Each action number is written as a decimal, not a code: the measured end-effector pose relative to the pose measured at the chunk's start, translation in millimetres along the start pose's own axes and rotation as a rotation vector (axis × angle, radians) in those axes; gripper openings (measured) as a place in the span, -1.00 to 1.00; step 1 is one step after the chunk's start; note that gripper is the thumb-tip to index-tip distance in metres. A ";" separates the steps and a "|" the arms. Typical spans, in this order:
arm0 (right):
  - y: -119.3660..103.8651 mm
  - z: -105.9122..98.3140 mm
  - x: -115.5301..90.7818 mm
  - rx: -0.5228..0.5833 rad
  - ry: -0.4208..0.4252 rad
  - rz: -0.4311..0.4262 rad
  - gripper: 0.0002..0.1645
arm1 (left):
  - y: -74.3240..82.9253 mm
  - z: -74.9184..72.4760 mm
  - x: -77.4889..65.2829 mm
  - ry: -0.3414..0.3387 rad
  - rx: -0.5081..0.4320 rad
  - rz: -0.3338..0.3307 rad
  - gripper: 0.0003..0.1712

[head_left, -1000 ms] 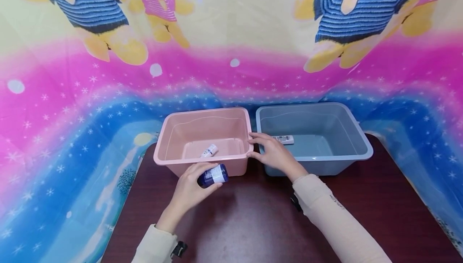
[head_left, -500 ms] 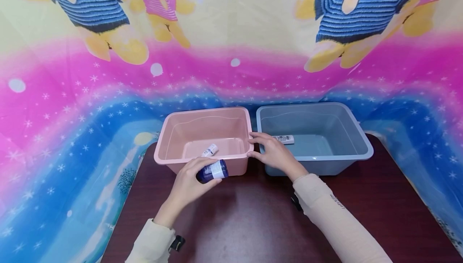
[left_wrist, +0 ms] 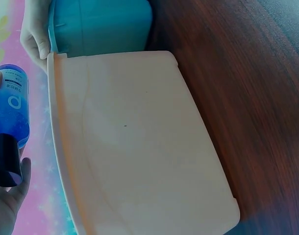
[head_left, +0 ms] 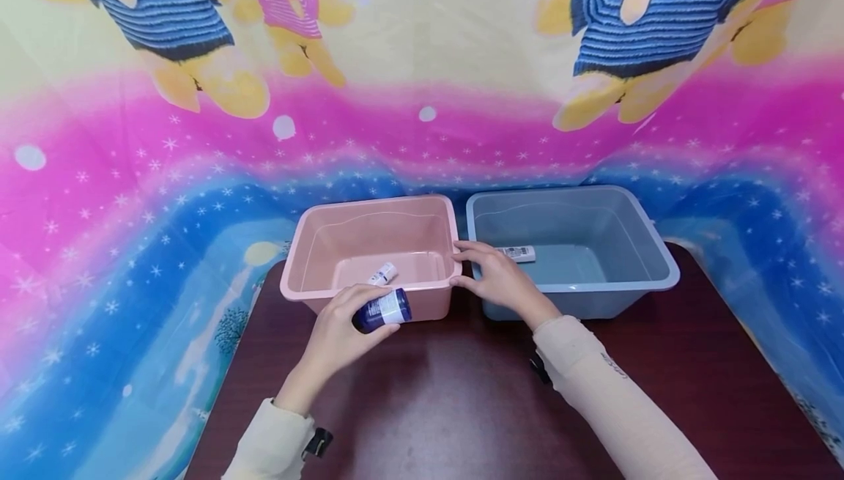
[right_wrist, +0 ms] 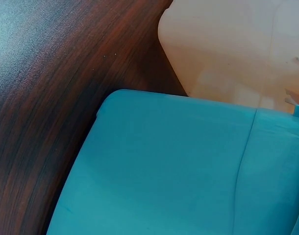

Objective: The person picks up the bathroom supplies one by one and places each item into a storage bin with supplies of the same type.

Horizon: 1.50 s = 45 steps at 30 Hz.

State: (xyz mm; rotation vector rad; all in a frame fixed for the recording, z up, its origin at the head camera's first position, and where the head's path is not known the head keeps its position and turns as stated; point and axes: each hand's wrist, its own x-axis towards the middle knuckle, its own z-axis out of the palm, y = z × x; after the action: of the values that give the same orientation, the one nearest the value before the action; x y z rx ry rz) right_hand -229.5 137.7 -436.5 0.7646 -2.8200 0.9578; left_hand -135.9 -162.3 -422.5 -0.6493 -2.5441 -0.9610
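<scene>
My left hand (head_left: 339,330) grips a dark blue bottle (head_left: 385,309) with a white label, held tilted in front of the near rim of the pink bin (head_left: 385,205). In the left wrist view the bottle (left_wrist: 11,107) and its black cap (left_wrist: 6,159) are partly cut off by the frame edge. My right hand (head_left: 497,278) touches the pink bin's right rim with spread fingertips, between the two bins. Inside the pink bin lies a small white bottle (head_left: 383,274), partly hidden. A white labelled item (head_left: 519,254) lies in the grey-blue bin (head_left: 576,288), partly behind my right hand.
Both bins stand side by side on a dark reddish-brown table (head_left: 448,407). A printed cloth (head_left: 422,48) with teddy bears hangs behind and around the table. Only the bins' outer walls fill most of each wrist view.
My left hand and the blue bottle have shifted slightly up and to the left. The right hand and both bins have stayed put.
</scene>
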 end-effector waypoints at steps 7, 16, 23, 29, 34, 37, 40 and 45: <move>-0.8 -0.6 -0.5 -0.005 -0.002 0.005 -0.35 | 1.6 -2.7 1.6 0.007 0.011 -0.006 -0.35; -1.8 -1.0 0.2 0.001 -0.004 -0.004 -0.35 | -0.6 -4.4 4.6 0.014 0.013 0.008 -0.34; -2.1 -0.8 1.3 0.001 -0.003 0.006 -0.33 | -1.7 -6.8 8.6 0.014 0.000 0.018 -0.34; -2.0 -0.4 0.9 0.005 -0.010 0.013 -0.33 | -3.5 -9.5 12.3 0.033 -0.011 0.034 -0.33; -2.4 -0.7 0.3 0.010 -0.009 0.014 -0.34 | -6.8 -12.5 15.7 0.048 -0.028 0.047 -0.34; -2.5 -0.8 0.0 0.010 -0.010 0.015 -0.34 | -9.3 -14.0 17.8 0.053 -0.036 0.047 -0.34; -2.2 -0.6 -0.1 0.013 -0.010 0.013 -0.35 | -11.7 -15.1 20.2 0.056 -0.055 0.045 -0.34; -2.2 -1.0 -0.2 0.015 -0.003 -0.001 -0.35 | -15.1 -17.3 24.8 0.050 -0.096 0.032 -0.35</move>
State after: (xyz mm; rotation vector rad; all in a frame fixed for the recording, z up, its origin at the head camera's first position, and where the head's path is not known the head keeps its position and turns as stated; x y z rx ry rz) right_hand -228.4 136.9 -434.5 0.7698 -2.8173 0.9801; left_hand -161.9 -176.9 -406.7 -0.6817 -2.4498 -1.0797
